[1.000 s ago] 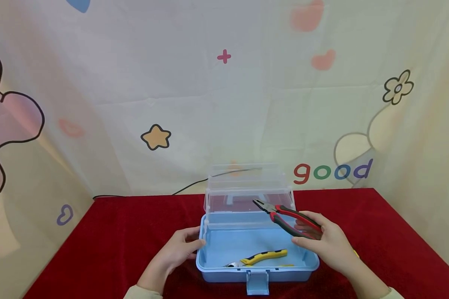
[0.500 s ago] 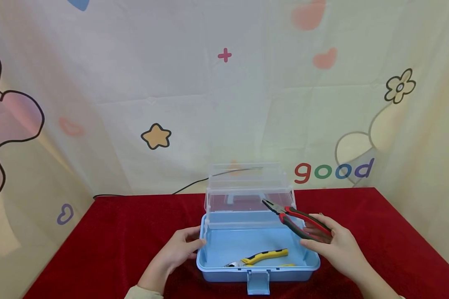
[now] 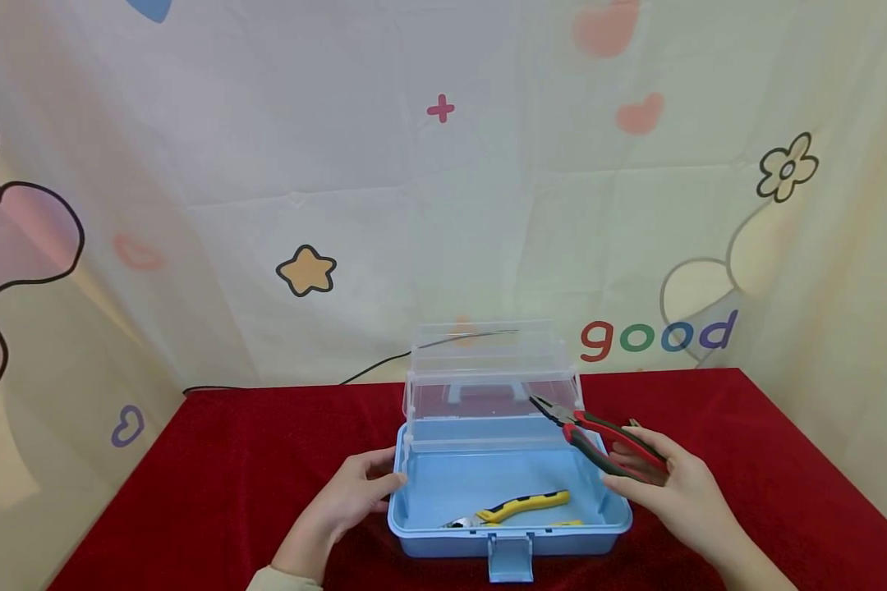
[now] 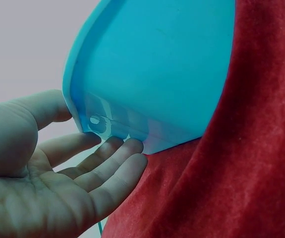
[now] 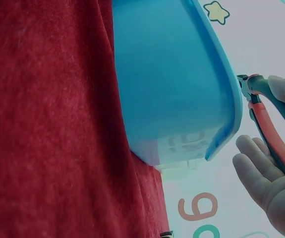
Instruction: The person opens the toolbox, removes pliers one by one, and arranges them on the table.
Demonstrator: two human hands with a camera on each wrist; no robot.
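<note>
A light blue toolbox (image 3: 510,542) stands with its clear lid (image 3: 488,390) tipped back. My left hand (image 3: 355,491) grips its left end, thumb over the rim and fingers against the outer wall, as the left wrist view also shows. My right hand (image 3: 668,484) holds combination pliers (image 3: 587,431) by their red and dark handles, jaws pointing up and left over the box's right rear corner. In the right wrist view the pliers' red handle (image 5: 271,134) lies along the fingers. Inside the box rests a tool with a yellow and black handle (image 3: 528,505); the front wall partly hides it.
Red cloth (image 3: 229,484) covers the table. Beyond it hangs a printed curtain (image 3: 369,197), with a thin black cable (image 3: 380,363) in front. A small object (image 3: 633,423) shows just behind my right hand. The box's latch (image 3: 510,560) hangs down in front.
My right hand has moved right with the pliers, from above the box's interior toward its right edge. My left hand and the toolbox have stayed in place.
</note>
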